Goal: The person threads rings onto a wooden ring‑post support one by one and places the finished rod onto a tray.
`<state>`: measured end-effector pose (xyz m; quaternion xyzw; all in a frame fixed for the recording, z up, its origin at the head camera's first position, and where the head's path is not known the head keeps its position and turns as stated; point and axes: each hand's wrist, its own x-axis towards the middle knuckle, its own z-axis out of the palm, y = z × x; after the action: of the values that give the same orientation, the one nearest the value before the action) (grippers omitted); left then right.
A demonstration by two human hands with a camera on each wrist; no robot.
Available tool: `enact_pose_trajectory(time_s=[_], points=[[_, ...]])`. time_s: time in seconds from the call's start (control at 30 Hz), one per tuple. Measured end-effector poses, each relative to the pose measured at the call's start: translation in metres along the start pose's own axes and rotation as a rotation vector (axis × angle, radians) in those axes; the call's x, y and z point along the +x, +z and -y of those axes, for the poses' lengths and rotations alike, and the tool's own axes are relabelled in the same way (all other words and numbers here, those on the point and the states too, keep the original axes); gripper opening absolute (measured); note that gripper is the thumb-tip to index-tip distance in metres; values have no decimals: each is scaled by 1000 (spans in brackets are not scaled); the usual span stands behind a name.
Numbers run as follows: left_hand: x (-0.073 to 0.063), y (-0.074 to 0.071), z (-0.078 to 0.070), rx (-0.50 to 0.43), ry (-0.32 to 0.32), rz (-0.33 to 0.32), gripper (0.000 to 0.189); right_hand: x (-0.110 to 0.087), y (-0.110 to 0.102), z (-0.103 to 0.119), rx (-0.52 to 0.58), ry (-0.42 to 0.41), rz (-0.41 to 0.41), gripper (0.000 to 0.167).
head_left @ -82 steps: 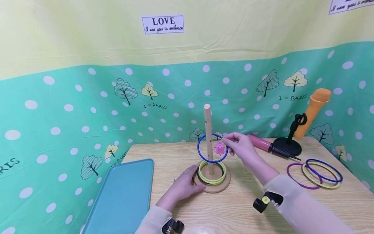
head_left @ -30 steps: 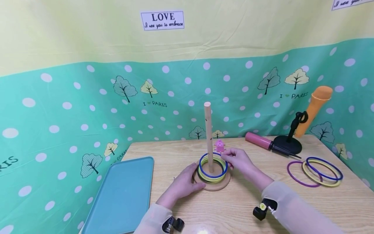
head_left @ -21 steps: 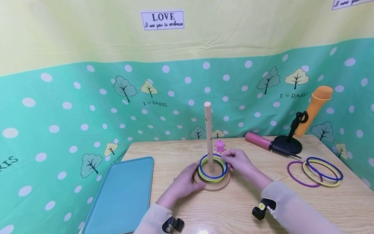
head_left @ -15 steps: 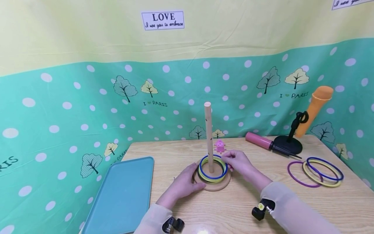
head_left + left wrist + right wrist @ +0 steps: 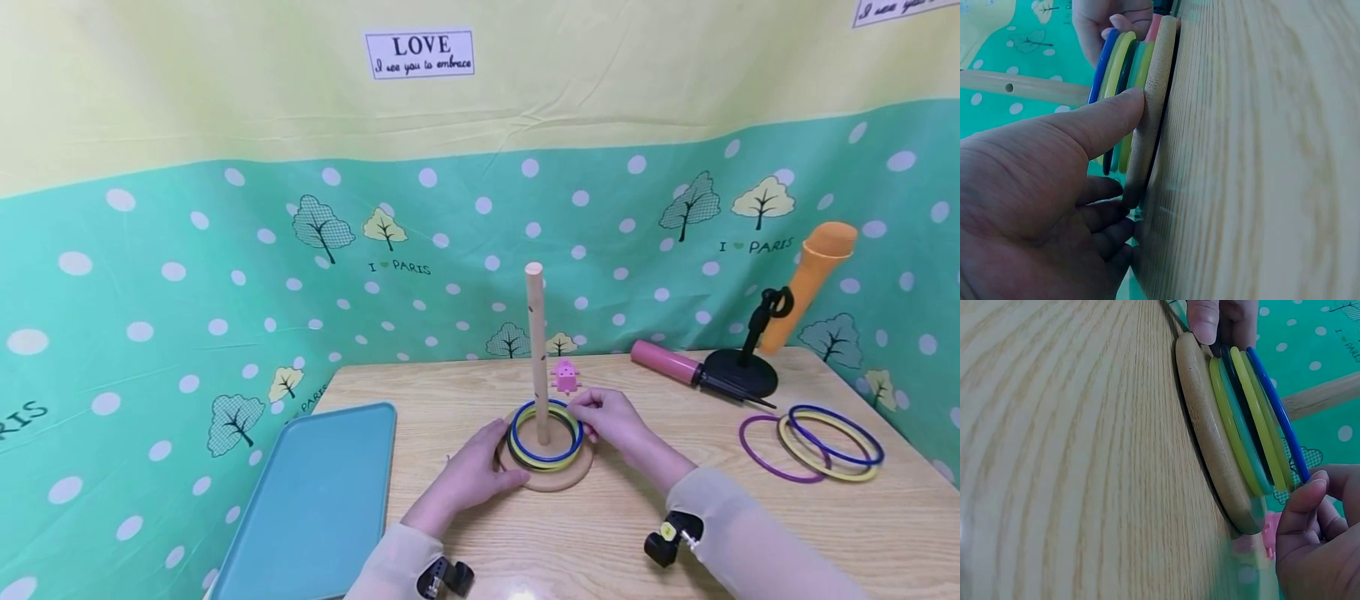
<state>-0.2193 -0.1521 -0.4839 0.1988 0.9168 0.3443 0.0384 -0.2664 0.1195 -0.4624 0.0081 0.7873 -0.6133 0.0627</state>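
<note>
Evidently your ring stacking is past halfway: 5 rings (image 5: 1254, 409) seem to sit round the peg (image 5: 537, 350), while 3 — a purple ring (image 5: 741, 435), a yellow ring (image 5: 855, 479) and another blue ring (image 5: 810, 407) — lie overlapping on the table (image 5: 622, 533) to your right. The top blue ring (image 5: 1284, 422) is round the peg, low at the pile, but not released: your right hand (image 5: 611, 417) pinches its edge between thumb and finger. Opposite, your left hand (image 5: 472, 471) grips the wooden base (image 5: 551, 482) at its left edge, both forearms angled inward.
</note>
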Motion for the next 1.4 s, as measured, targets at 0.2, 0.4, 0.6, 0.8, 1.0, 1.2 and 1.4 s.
enact_pose_trajectory(time_s=[0.2, 0.4, 0.6, 0.8, 1.0, 1.2, 1.4], points=[[0, 0, -1, -8, -2, 2, 95, 0, 0, 0, -2, 0, 18, 15], [1, 0, 0, -12, 0, 2, 94, 1, 0, -1, -7, 9, 26, 16], [1, 0, 1, -2, 6, -1, 95, 1, 1, -1, 0, 3, 26, 17], [1, 0, 1, 2, 9, -3, 94, 1, -1, -1, 0, 4, 22, 18], [0, 0, 0, 0, 3, -1, 94, 1, -5, 0, -13, 9, 13, 19], [0, 0, 0, -6, 1, -1, 94, -1, -13, 4, -36, -12, 19, 20], [0, 1, 1, -3, 4, 0, 94, -6, -25, 8, -77, -57, 5, 23]])
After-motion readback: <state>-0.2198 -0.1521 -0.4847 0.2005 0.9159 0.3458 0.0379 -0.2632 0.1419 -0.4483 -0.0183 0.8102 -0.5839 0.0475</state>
